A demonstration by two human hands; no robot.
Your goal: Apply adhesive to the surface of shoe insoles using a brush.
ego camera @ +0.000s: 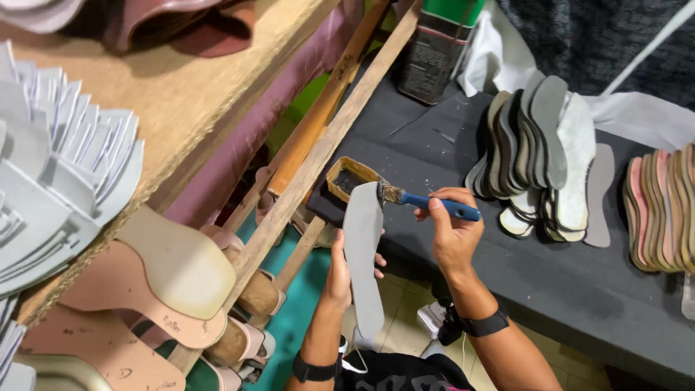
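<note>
Soles fill the left of the frame — grey insoles [51,181] fanned on a wooden shelf at upper left, and below them pinkish shoe bottoms [156,279] racked on slanting wooden rails [318,152]. At centre the left hand [339,271] grips a long grey insole [363,253] by its edge, fingers wrapped behind it, holding it upright over the floor just off the table's edge. Above its top end sits a small square glue tin [347,177] at the corner of the dark table [565,289]. The right hand [452,232] is closed around a blue-handled brush [427,200], its bristles touching the insole's top edge beside the tin. The insole's face looks evenly grey; I cannot tell whether any glue lies on it yet, so the coating seems at or near its start. To the right, a stack of grey and black insoles [539,156] leans on the table, and at the far right edge a row of pink-edged soles [662,210] — whether these are coated is not visible.
</note>
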